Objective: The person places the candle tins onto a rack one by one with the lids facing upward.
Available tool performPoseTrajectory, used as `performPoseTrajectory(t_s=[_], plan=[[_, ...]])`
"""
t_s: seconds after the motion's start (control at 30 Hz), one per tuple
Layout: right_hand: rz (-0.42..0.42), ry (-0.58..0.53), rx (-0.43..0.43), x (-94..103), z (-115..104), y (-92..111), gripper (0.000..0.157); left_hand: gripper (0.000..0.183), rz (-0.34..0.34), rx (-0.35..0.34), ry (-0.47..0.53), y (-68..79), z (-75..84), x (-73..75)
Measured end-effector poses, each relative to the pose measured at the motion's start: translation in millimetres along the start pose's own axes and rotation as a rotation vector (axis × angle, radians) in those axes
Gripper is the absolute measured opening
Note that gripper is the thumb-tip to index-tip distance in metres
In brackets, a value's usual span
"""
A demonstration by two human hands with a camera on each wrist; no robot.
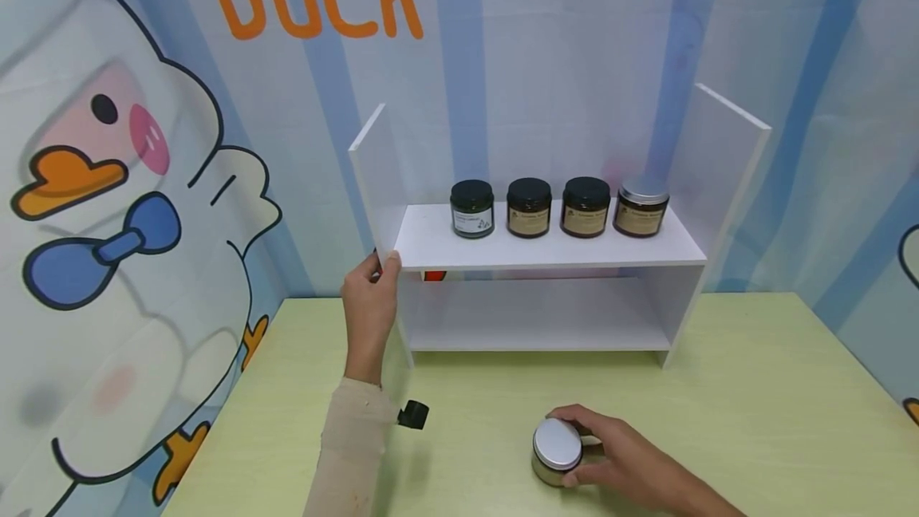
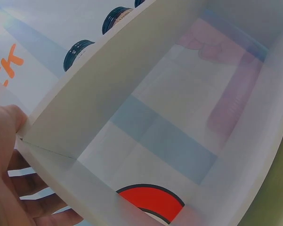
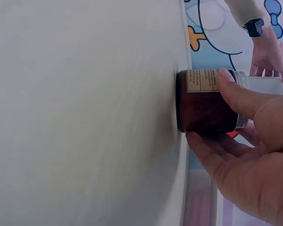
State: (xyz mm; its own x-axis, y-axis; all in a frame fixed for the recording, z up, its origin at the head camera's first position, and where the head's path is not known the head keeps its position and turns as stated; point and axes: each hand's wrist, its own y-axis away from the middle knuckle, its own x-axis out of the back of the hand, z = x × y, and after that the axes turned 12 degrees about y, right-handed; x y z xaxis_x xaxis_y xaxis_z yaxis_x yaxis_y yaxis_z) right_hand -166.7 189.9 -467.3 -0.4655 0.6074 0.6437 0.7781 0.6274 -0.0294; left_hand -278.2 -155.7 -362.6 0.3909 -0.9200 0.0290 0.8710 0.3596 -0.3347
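Observation:
My left hand [image 1: 370, 305] grips the left side panel of a white two-tier shelf [image 1: 546, 254]. In the left wrist view its thumb lies at the panel's front edge, the other fingers behind the panel. Low at the front of the table, my right hand [image 1: 621, 453] holds an amber glass jar [image 1: 557, 447] with a silver lid and tan label. The right wrist view shows the thumb on one side of this jar [image 3: 205, 103] and the fingers on the other, its base right at the tabletop.
On the upper tier stand a black-lidded jar with a white label [image 1: 472, 214], two black-lidded jars with tan labels [image 1: 529, 210] and a silver-lidded jar [image 1: 641, 210]. Tall side panels [image 1: 725, 158] flank them. A cartoon duck backdrop [image 1: 560, 46] hangs behind the pale green table [image 1: 754, 389].

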Motion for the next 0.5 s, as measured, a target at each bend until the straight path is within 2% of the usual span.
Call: performPoseTrajectory(t_s=[0.27, 0.5], plan=[[-0.024, -0.018, 0.016, 2.4, 0.4, 1.4, 0.077, 0.042, -0.002, 0.000, 0.011, 0.2, 0.0, 0.2], [0.022, -0.017, 0.010, -3.8, 1.8, -0.2, 0.075, 0.042, 0.000, -0.002, 0.008, 0.1, -0.7, 0.3]])
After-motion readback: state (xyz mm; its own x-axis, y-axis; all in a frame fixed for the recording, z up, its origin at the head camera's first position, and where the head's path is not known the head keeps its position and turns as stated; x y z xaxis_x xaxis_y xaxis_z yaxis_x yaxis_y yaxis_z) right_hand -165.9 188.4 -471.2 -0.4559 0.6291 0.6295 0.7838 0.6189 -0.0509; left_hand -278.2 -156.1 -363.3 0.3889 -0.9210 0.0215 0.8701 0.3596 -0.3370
